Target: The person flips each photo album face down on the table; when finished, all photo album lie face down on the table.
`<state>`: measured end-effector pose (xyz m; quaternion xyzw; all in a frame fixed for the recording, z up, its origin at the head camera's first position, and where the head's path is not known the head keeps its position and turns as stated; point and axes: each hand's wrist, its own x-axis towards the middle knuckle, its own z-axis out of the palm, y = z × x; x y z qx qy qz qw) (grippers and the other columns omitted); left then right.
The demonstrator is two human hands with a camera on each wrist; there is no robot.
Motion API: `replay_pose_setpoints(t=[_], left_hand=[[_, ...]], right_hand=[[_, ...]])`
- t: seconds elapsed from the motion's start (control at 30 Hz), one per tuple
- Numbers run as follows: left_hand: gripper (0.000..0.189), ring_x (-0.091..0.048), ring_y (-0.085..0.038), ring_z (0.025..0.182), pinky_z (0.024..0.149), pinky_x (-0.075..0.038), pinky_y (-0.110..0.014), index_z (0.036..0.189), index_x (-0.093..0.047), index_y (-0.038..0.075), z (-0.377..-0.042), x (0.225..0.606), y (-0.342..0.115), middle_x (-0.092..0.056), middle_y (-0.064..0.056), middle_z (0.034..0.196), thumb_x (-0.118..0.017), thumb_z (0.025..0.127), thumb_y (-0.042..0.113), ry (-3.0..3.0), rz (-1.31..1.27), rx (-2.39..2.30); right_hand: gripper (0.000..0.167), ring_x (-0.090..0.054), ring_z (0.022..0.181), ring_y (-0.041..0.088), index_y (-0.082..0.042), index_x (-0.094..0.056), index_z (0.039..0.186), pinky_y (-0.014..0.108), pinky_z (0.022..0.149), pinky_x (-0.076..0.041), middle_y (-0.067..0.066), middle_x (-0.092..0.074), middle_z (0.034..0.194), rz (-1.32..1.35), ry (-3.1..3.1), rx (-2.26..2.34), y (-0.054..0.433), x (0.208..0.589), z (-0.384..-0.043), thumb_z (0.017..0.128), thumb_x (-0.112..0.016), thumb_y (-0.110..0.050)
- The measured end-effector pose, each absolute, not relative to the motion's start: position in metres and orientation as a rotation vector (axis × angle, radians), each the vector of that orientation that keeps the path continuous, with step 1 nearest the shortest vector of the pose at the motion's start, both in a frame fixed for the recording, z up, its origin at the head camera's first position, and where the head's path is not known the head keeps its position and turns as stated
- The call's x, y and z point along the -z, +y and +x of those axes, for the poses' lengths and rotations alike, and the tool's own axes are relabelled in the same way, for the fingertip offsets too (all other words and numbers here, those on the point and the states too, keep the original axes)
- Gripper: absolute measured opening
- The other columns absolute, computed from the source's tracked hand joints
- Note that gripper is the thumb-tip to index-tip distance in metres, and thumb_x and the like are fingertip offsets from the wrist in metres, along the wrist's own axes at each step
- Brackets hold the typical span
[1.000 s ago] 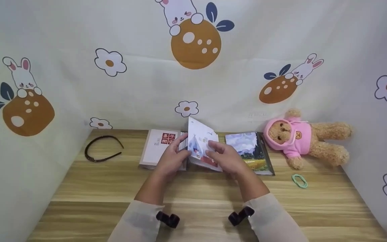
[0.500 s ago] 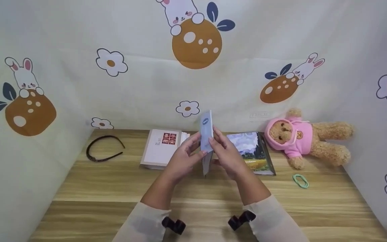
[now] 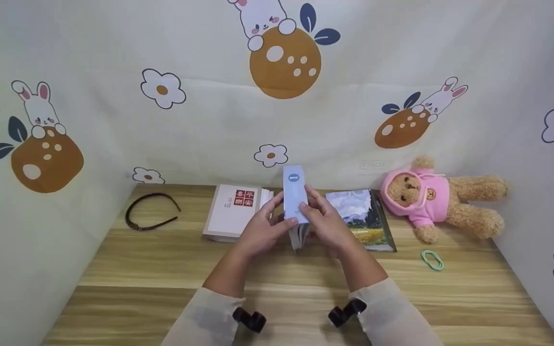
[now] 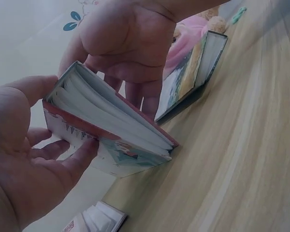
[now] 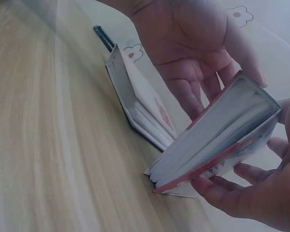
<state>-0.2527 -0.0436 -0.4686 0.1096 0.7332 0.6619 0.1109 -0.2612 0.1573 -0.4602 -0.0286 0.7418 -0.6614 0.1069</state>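
Observation:
Between both hands a small hardcover photo album (image 3: 295, 192) is held upright, its light blue spine turned toward the head camera. My left hand (image 3: 260, 233) grips it from the left, the thumb at the spine's lower edge and the fingers on the cover. From the other side my right hand (image 3: 327, 221) holds it, thumb on the spine. In the left wrist view the album's pages (image 4: 106, 111) hang slightly fanned between red-edged covers. Whether its lower end touches the table cannot be told.
A white album with red characters (image 3: 229, 206) lies left of the hands, a landscape-painted album (image 3: 354, 204) to their right. Beyond are a dark headband (image 3: 132, 225) at left, a teddy bear in a pink hoodie (image 3: 433, 197) and a green hair tie (image 3: 432, 260) on the wooden table (image 3: 137, 269).
The album has been turned from showing its illustrated cover to showing its blue spine, then tipped slightly so more of the spine faces up. Both hands shifted with it.

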Motion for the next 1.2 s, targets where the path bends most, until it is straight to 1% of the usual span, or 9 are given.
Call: replay_pose_setpoints(t=[0.07, 0.17, 0.23, 0.4, 0.53, 0.77, 0.87, 1.03, 1.2], left_hand=[[0.087, -0.041, -0.044, 0.157, 0.122, -0.047, -0.051, 0.169, -0.033, 0.03, -0.254, 0.472, -0.044, -0.028, -0.007, 0.179, -0.08, 0.097, 0.042, 2.152, 0.359, -1.925], [0.086, -0.044, -0.045, 0.156, 0.122, -0.047, -0.052, 0.169, -0.034, 0.029, -0.254, 0.478, -0.043, -0.032, -0.007, 0.178, -0.078, 0.098, 0.046, 2.213, 0.438, -1.829], [0.082, -0.046, -0.044, 0.154, 0.123, -0.046, -0.052, 0.168, -0.036, 0.031, -0.254, 0.483, -0.043, -0.035, -0.008, 0.176, -0.076, 0.098, 0.05, 2.297, 0.47, -1.722], [0.073, -0.047, -0.042, 0.154, 0.126, -0.041, -0.057, 0.163, -0.042, 0.042, -0.254, 0.494, -0.043, -0.039, -0.008, 0.174, -0.073, 0.098, 0.055, 2.489, 0.475, -1.482], [0.074, -0.044, -0.042, 0.156, 0.129, -0.037, -0.06, 0.164, -0.041, 0.043, -0.253, 0.499, -0.042, -0.038, -0.012, 0.174, -0.073, 0.098, 0.053, 2.489, 0.461, -1.465], [0.069, -0.037, -0.041, 0.16, 0.132, -0.032, -0.059, 0.162, -0.05, 0.025, -0.253, 0.5, -0.039, -0.041, -0.015, 0.172, -0.069, 0.101, 0.051, 2.602, 0.452, -1.332], [0.066, -0.035, -0.042, 0.161, 0.132, -0.03, -0.059, 0.159, -0.053, 0.02, -0.253, 0.5, -0.039, -0.038, -0.016, 0.173, -0.071, 0.101, 0.046, 2.633, 0.409, -1.283], [0.063, -0.034, -0.042, 0.162, 0.134, -0.028, -0.056, 0.157, -0.055, 0.014, -0.253, 0.501, -0.04, -0.035, -0.014, 0.175, -0.073, 0.102, 0.037, 2.647, 0.401, -1.241], [0.06, -0.034, -0.041, 0.162, 0.134, -0.028, -0.056, 0.156, -0.055, 0.011, -0.254, 0.499, -0.041, -0.035, -0.014, 0.175, -0.073, 0.102, 0.031, 2.67, 0.415, -1.198]], right_hand=[[0.062, -0.061, 0.134, 0.031, -0.04, -0.041, 0.164, 0.054, 0.107, -0.058, 0.007, -0.05, 0.161, -0.068, 2.221, 1.944, 0.161, 0.458, -0.262, 0.107, -0.064, -0.04], [0.06, -0.064, 0.13, 0.03, -0.027, -0.049, 0.161, 0.047, 0.107, -0.058, 0.011, -0.059, 0.152, -0.06, 2.351, 1.916, 0.167, 0.454, -0.263, 0.105, -0.069, -0.031], [0.058, -0.064, 0.131, 0.03, -0.02, -0.054, 0.159, 0.045, 0.111, -0.057, 0.012, -0.063, 0.15, -0.051, 2.442, 1.887, 0.171, 0.45, -0.263, 0.103, -0.07, -0.024], [0.057, -0.05, 0.153, 0.028, -0.021, -0.053, 0.16, 0.049, 0.129, -0.041, 0.005, -0.053, 0.164, -0.013, 2.486, 1.806, 0.179, 0.444, -0.263, 0.105, -0.067, -0.018], [0.059, -0.041, 0.16, 0.03, -0.018, -0.047, 0.163, 0.05, 0.132, -0.034, 0.007, -0.046, 0.17, -0.024, 2.512, 1.704, 0.182, 0.443, -0.264, 0.106, -0.063, -0.018], [0.071, -0.04, 0.16, 0.036, -0.009, -0.046, 0.163, 0.055, 0.133, -0.031, 0.015, -0.045, 0.17, 0.011, 2.636, 1.466, 0.182, 0.449, -0.267, 0.101, -0.072, -0.032], [0.069, -0.038, 0.16, 0.039, -0.005, -0.046, 0.162, 0.056, 0.133, -0.031, 0.019, -0.044, 0.169, 0.033, 2.669, 1.379, 0.181, 0.455, -0.269, 0.102, -0.071, -0.029], [0.067, -0.037, 0.161, 0.039, -0.007, -0.042, 0.164, 0.057, 0.133, -0.03, 0.019, -0.041, 0.171, 0.1, 2.645, 1.307, 0.18, 0.462, -0.271, 0.105, -0.065, -0.028], [0.065, -0.037, 0.16, 0.039, -0.006, -0.039, 0.165, 0.057, 0.133, -0.028, 0.02, -0.04, 0.171, 0.096, 2.658, 1.231, 0.18, 0.465, -0.273, 0.107, -0.062, -0.026]])
